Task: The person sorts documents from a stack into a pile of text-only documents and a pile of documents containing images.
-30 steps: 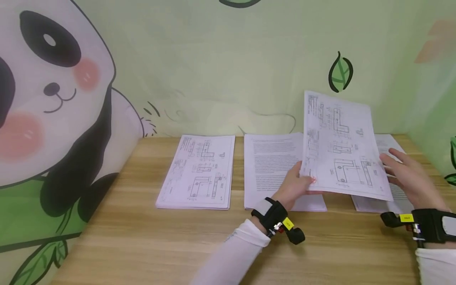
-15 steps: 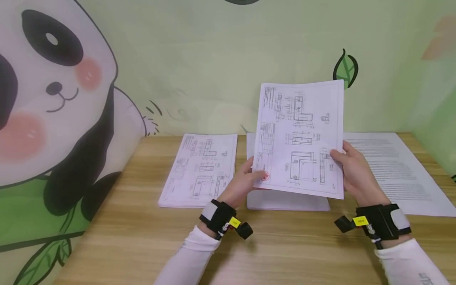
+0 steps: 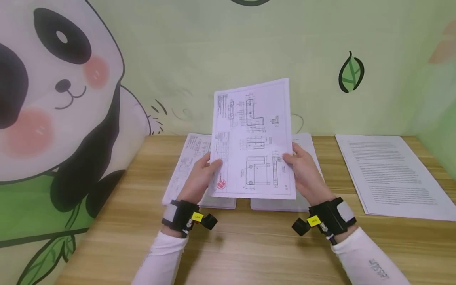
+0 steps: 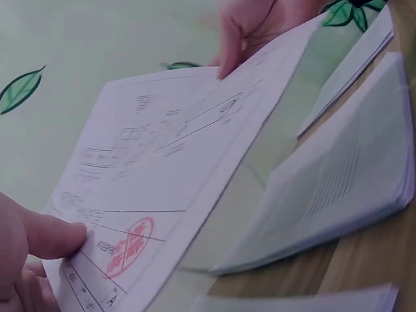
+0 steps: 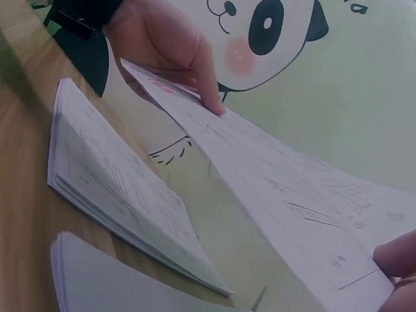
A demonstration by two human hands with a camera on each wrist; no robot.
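Observation:
Both hands hold a sheet of paper point(image 3: 254, 138) printed with a technical drawing, raised and tilted up above the table. My left hand point(image 3: 199, 176) pinches its lower left edge, thumb on the front near a red round stamp point(image 4: 130, 247). On the opposite edge my right hand point(image 3: 306, 170) pinches it, thumb on top and fingers behind. Below and behind the sheet lies the left paper stack point(image 3: 181, 174), also printed with drawings and partly covered in the head view. The middle stack point(image 3: 274, 204) is mostly hidden by the sheet and the right hand.
On the right of the wooden table point(image 3: 249, 245) lies a stack of text pages point(image 3: 392, 174). A green wall point(image 3: 199, 51) with a panda picture point(image 3: 67, 95) rises behind the table's back edge.
Both hands have carried the drawing sheet leftward from over the right stack to between the left and middle stacks. The right hand, spread at its edge earlier, now pinches it.

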